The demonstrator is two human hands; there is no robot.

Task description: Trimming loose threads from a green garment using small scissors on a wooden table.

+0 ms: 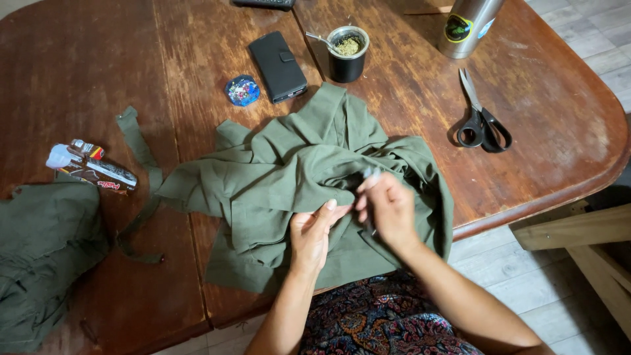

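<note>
An olive-green garment (296,171) lies bunched on the brown wooden table (539,131) in front of me. My left hand (312,233) pinches a fold of the fabric near its middle, thumb up. My right hand (388,207) sits just to the right, fingers closed on a small slim object at the cloth; what it is stays too small to tell. A loose green strap (141,164) trails from the garment to the left.
Black-handled scissors (483,118) lie at the right. A black cup with a metal straw (347,49), a black wallet case (279,66) and a small round blue pin holder (242,90) sit behind the garment. Wrapped snack bars (92,167) and more green cloth (46,256) are left. A steel flask (468,26) stands far right.
</note>
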